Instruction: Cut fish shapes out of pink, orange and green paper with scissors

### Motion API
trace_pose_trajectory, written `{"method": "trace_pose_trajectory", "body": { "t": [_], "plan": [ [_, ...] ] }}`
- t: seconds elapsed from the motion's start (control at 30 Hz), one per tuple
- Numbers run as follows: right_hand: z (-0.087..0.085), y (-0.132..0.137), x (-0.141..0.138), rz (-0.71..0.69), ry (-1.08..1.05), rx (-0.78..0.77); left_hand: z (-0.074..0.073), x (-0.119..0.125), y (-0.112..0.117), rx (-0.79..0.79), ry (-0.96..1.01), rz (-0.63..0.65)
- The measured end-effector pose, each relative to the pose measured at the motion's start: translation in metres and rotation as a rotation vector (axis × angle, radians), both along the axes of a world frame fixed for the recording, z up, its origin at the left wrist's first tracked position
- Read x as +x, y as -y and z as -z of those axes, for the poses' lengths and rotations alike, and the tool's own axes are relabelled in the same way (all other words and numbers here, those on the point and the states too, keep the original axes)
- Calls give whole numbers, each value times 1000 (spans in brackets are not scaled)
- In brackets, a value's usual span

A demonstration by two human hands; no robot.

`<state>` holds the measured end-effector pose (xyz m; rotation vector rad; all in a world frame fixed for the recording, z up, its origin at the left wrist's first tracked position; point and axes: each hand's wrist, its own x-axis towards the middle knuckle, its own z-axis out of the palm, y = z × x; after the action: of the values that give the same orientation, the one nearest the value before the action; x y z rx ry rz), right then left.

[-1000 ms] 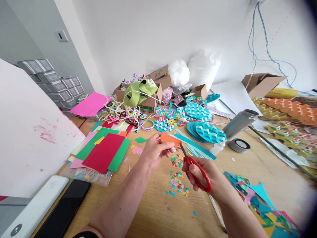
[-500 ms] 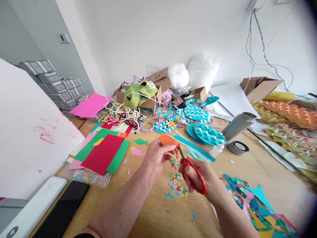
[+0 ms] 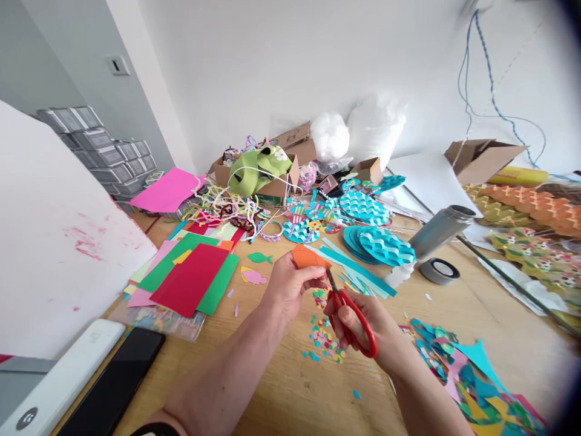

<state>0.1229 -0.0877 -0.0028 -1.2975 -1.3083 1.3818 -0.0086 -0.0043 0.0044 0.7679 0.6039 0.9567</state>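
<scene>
paper [image 3: 307, 257] in left hand [image 3: 290, 284], scissors [image 3: 336, 298] in right hand [image 3: 380, 326]

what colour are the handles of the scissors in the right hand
Red; the scissors' handles show best in the head view.

The light is bright; the right edge blurs dark.

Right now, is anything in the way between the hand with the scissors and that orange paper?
Nothing visible is. The right hand holds the red-handled scissors with their blades at the edge of the orange paper, which the left hand pinches. The paper dots lie on the table below.
</scene>
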Motion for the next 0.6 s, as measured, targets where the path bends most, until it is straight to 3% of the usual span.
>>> {"method": "trace_pose_trajectory", "body": {
  "t": [0.6],
  "plan": [
    [-1, -1, 0, -1, 31, -16, 3, 1, 0, -11, 3, 17]
  ]
}}
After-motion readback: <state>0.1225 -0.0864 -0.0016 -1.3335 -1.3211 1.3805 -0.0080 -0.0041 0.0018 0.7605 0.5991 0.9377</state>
